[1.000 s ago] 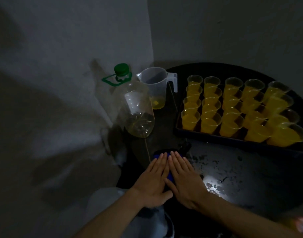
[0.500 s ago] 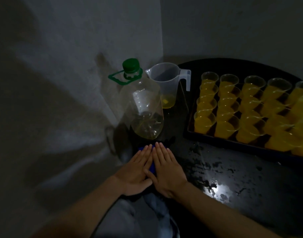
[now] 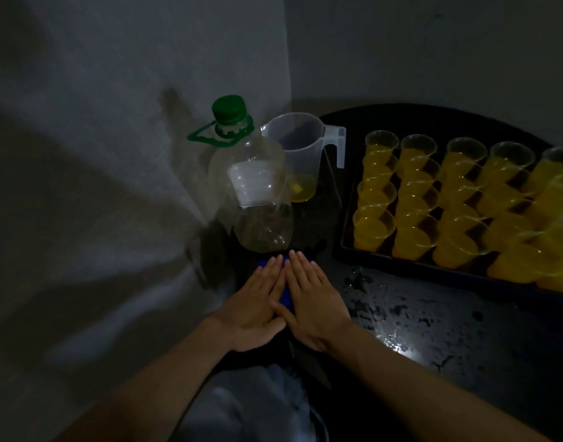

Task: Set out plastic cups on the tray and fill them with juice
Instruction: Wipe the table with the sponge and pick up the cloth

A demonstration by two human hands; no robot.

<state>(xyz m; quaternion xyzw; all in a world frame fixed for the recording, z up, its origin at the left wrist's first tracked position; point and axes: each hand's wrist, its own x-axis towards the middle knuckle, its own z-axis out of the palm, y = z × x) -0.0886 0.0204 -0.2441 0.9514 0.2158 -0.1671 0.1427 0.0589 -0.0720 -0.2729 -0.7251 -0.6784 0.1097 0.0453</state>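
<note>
Cups [image 3: 414,237]: filled with juice, ranked in tray [image 3: 347,250] toward tabletop's [image 3: 433,330] right edge, ready to carry. Left hand [image 3: 254,307], right hand [image 3: 312,301]: flat, fingers straight, pressing blue cloth [image 3: 286,298] at near edge, probably blotting spills

- The left hand [image 3: 251,311] and right hand [image 3: 315,307] slide forward together, flat on the blue cloth [image 3: 286,296].
- The fingertips [image 3: 294,254] now reach the base of the bottle [image 3: 254,193], after being well apart from it a second ago.
- The view swings left, and the far right end of the tray [image 3: 344,250] slips out of frame.
</note>
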